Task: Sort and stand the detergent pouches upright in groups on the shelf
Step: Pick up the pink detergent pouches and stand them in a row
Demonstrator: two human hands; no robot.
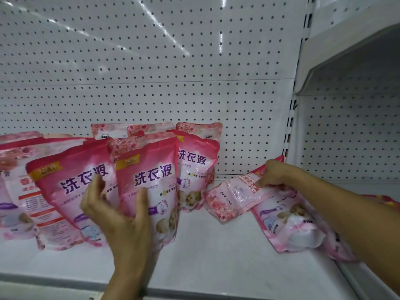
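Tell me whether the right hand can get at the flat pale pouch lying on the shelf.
Probably yes: the right hand already rests on the flat pale pouch, fingertips at its upper edge, with nothing lying over it.

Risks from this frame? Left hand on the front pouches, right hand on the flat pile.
1. The left hand props the middle front pouch and touches the leaning pouch beside it; if it lets go, both may tip forward off the shelf.
2. The right hand pinches the flat pouch, which lies over another lying pouch; lifting it may drag that one toward the edge.
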